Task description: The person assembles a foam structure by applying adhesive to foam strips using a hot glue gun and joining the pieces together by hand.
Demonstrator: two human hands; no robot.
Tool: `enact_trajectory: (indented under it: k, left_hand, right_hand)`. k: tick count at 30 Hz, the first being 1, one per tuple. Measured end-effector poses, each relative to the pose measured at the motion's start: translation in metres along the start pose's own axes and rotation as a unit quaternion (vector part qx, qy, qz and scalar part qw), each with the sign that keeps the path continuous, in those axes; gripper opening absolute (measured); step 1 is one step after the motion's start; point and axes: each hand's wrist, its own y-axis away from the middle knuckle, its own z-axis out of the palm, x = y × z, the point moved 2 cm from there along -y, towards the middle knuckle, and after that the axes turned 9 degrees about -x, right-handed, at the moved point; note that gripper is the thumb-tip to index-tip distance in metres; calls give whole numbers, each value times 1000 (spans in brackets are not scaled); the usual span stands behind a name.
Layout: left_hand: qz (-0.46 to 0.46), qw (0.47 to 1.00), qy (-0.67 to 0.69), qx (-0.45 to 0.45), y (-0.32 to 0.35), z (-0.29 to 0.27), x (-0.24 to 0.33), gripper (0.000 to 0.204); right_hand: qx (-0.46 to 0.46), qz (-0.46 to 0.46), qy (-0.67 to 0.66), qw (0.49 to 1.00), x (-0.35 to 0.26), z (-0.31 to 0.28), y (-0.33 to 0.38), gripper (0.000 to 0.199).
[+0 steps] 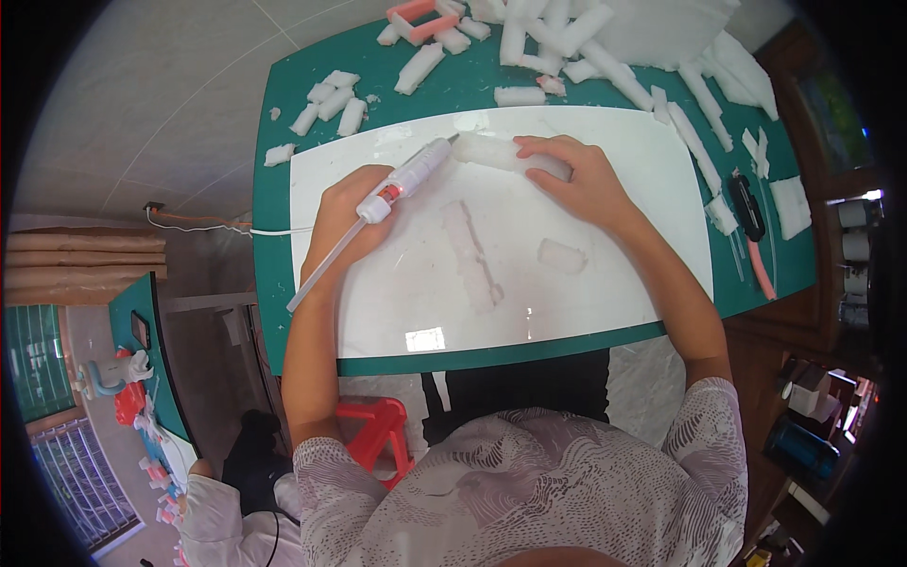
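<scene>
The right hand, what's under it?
A white foam strip is under the right hand. Its left end sticks out near the tip of the glue gun. The hand covers some of the strip, so that part can't be seen.

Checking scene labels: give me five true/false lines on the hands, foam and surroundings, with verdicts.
1. The left hand holds a glue gun. True.
2. The right hand holds scissors. False: the right hand holds a white foam strip.
3. The glue gun's tip is near the left end of that strip. True.
4. The pink frame lies on the white board. False: the pink frame is beyond the white board, among foam pieces.
5. A red stool is in view. True.
</scene>
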Motion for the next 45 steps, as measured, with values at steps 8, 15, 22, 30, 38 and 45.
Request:
enact_trajectory:
  k: [8, 15, 22, 30, 38, 45]
  left_hand:
    - [47, 995, 33, 81, -2, -2, -1, 26]
    - [49, 992, 21, 111, 1, -9, -10, 22]
    - [75, 988, -12, 138, -3, -6, -16, 17]
    - [66, 992, -27, 100, 6, -14, -17, 25]
    - [85, 993, -45, 68, -3, -6, -15, 20]
    - [116, 989, -40, 86, -3, 0, -18, 16]
  right_hand:
    - [-7, -15, 47, 999, -3, -6, 5, 27]
    - [-42, 21, 35, 998, -19, -10, -1, 40]
    - [-154, 28, 22, 987, -29, -50, -6, 65]
    - [-163, 32, 104, 981, -46, -76, -53, 51]
    - [-99, -118, 228, 961, -95, -91, -159, 37]
    - [-194, -151, 306, 920, -141, 14, -256, 35]
